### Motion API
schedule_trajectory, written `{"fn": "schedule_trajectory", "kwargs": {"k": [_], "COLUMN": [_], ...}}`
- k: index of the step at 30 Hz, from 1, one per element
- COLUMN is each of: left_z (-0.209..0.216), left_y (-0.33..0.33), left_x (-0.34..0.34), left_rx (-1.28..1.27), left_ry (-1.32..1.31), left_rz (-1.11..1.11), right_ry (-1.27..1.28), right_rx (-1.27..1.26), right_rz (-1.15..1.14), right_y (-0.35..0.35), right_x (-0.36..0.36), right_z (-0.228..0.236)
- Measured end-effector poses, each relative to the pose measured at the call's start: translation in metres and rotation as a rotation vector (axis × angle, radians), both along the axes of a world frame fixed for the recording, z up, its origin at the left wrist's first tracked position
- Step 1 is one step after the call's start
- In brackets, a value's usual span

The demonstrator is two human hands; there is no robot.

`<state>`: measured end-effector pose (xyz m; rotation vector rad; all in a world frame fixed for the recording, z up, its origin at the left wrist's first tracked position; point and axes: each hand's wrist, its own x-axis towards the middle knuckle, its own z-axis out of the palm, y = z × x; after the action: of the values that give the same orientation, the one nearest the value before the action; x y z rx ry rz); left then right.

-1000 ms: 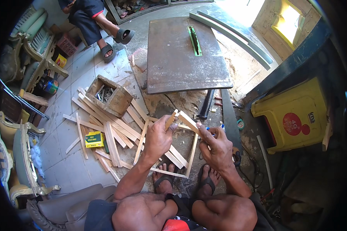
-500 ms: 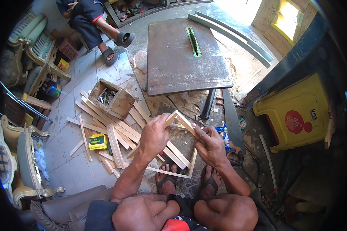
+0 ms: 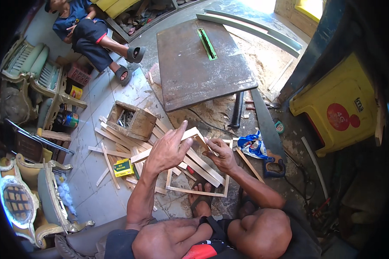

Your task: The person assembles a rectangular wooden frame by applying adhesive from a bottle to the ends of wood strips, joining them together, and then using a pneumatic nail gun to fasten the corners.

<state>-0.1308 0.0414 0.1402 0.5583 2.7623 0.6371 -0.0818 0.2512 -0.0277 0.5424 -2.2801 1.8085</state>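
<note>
A frame of thin, pale wood strips (image 3: 199, 191) is held tilted above my feet, its upper corner (image 3: 195, 133) between my hands. My left hand (image 3: 165, 152) is at the strip left of that corner, with index finger and thumb spread apart; its other fingers are partly hidden. On the other side of the corner, my right hand (image 3: 220, 155) pinches the frame with thumb and fingers. Loose wood strips (image 3: 203, 169) lie on the floor behind and below the frame. A yellow-and-green small box (image 3: 123, 167) rests among the strips, left of my left hand.
Ahead stands a dark saw table (image 3: 203, 69) with a green blade slot. A wooden box of hardware (image 3: 132, 121) sits on the strips. To the right are a handsaw (image 3: 268, 125), a blue-and-white packet (image 3: 252, 146) and a yellow plastic stool (image 3: 337, 103). A seated person (image 3: 88, 39) is at far left.
My left hand has loosened from its grip near the frame's corner, and its index finger and thumb are spread. My right hand still pinches the frame. The head view has shifted.
</note>
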Motion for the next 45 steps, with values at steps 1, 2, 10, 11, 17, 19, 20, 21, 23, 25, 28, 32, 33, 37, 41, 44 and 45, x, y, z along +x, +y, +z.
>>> {"fn": "schedule_trajectory", "kwargs": {"k": [1,2,10,11,17,19,20,21,23,25,28,32,33,37,41,44,45], "left_z": [-0.001,-0.002,-0.025,-0.027,-0.021,-0.010,-0.007,-0.009,-0.008,-0.008,-0.006,0.002,0.002,0.001,0.000,-0.002,-0.004], "left_y": [0.002,0.006,0.008,0.008,0.011,0.014,0.015,0.016,0.015,0.018,0.026,0.030,0.028,0.024,0.024,0.020,0.020], "left_x": [0.001,0.002,0.007,0.006,0.000,0.003,0.003,0.005,0.008,0.008,0.004,0.006,0.006,0.004,0.007,0.011,0.011], "left_rx": [0.039,0.077,0.298,0.293,0.282,0.238,0.218,0.234,0.262,0.232,0.201,0.237,0.252,0.267,0.291,0.290,0.308], "left_ry": [-0.041,-0.082,-0.194,-0.261,-0.436,-0.464,-0.481,-0.466,-0.428,-0.430,-0.465,-0.486,-0.500,-0.530,-0.506,-0.426,-0.409], "left_rz": [0.021,0.042,0.110,0.143,0.209,0.223,0.224,0.217,0.210,0.210,0.165,0.147,0.145,0.133,0.099,0.033,0.021], "right_ry": [-0.004,-0.008,-0.020,-0.019,-0.013,-0.001,0.001,0.005,0.015,0.010,-0.022,0.024,0.039,0.021,0.003,0.007,0.018], "right_rx": [-0.002,-0.005,-0.039,-0.039,-0.031,-0.039,-0.041,-0.045,-0.048,-0.029,-0.021,-0.075,-0.072,-0.042,-0.088,-0.072,-0.065], "right_rz": [0.002,0.004,0.015,0.014,0.023,0.023,0.020,0.018,0.024,0.023,0.009,0.027,0.027,0.033,0.062,0.058,0.050], "right_y": [0.001,0.002,0.008,0.009,0.014,0.012,0.013,0.014,0.012,0.015,0.019,0.018,0.018,0.018,0.021,0.021,0.021], "right_x": [0.002,0.004,0.018,0.019,0.025,0.027,0.028,0.030,0.029,0.030,0.034,0.036,0.036,0.036,0.038,0.041,0.040], "right_z": [-0.003,-0.005,-0.028,-0.031,-0.037,-0.037,-0.037,-0.037,-0.035,-0.037,-0.044,-0.045,-0.045,-0.043,-0.039,-0.039,-0.040]}}
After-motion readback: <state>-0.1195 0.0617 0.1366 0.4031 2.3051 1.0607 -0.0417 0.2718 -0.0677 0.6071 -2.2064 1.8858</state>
